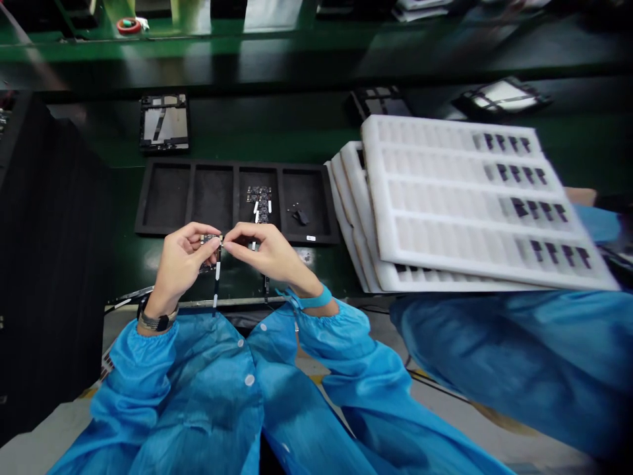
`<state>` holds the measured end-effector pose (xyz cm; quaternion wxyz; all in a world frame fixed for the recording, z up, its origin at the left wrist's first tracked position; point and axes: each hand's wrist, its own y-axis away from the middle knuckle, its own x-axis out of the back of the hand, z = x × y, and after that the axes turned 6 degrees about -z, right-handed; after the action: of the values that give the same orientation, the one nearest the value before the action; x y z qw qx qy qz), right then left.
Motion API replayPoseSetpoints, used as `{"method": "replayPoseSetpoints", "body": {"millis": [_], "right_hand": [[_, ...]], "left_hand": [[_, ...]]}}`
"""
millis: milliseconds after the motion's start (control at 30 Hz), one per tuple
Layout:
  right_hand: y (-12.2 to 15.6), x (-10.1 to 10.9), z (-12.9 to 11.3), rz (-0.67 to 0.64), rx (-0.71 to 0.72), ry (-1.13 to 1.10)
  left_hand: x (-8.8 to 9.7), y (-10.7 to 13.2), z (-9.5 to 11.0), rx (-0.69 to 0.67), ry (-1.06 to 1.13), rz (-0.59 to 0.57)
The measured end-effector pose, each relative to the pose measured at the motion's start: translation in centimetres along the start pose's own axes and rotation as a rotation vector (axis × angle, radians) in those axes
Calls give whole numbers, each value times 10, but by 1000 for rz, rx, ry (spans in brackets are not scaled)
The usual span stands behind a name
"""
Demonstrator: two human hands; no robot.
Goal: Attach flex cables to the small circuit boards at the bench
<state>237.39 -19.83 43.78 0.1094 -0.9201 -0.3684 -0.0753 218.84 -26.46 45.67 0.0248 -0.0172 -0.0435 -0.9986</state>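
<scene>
My left hand [182,262] is closed on a small dark circuit board [208,265], most of it hidden by the fingers. From the board a thin black strip with white patches [216,280] hangs down past the bench edge. My right hand [270,254] pinches with thumb and forefinger at the board's right edge; whatever sits between those fingertips is too small to name. Just behind both hands lies a black foam tray [212,163] with several compartments. More small circuit boards [263,196] with white labels rest in one of them, and small black parts [299,216] in the rightmost.
To the right, white foam trays [455,257] are stacked unevenly, the top one bearing rows of small black parts [537,175]. An open device housing [165,125] lies behind the black tray. A tall black block [54,264] stands left. A person's blue sleeve [514,356] is at right.
</scene>
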Motion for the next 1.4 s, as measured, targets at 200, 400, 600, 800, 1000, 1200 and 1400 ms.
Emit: {"method": "replayPoseSetpoints", "body": {"millis": [200, 400, 600, 800, 1000, 1200, 1400], "right_hand": [[2, -2, 0, 25, 14, 9], [2, -3, -1, 45, 28, 4], [0, -5, 1, 54, -15, -23], [-2, -2, 7, -42, -121, -216], [-1, 4, 10, -130, -161, -435], [4, 9, 11, -109, -168, -437], [0, 13, 13, -32, -135, -365]], "left_hand": [[1, -2, -1, 17, 42, -14], [0, -4, -2, 20, 73, -8], [-1, -3, -2, 16, 30, 9], [-1, -4, 3, 34, -24, -7], [1, -7, 7, 98, 62, -123], [-6, -9, 9, 113, 60, -145], [-8, -21, 28, 121, -98, -160]]}}
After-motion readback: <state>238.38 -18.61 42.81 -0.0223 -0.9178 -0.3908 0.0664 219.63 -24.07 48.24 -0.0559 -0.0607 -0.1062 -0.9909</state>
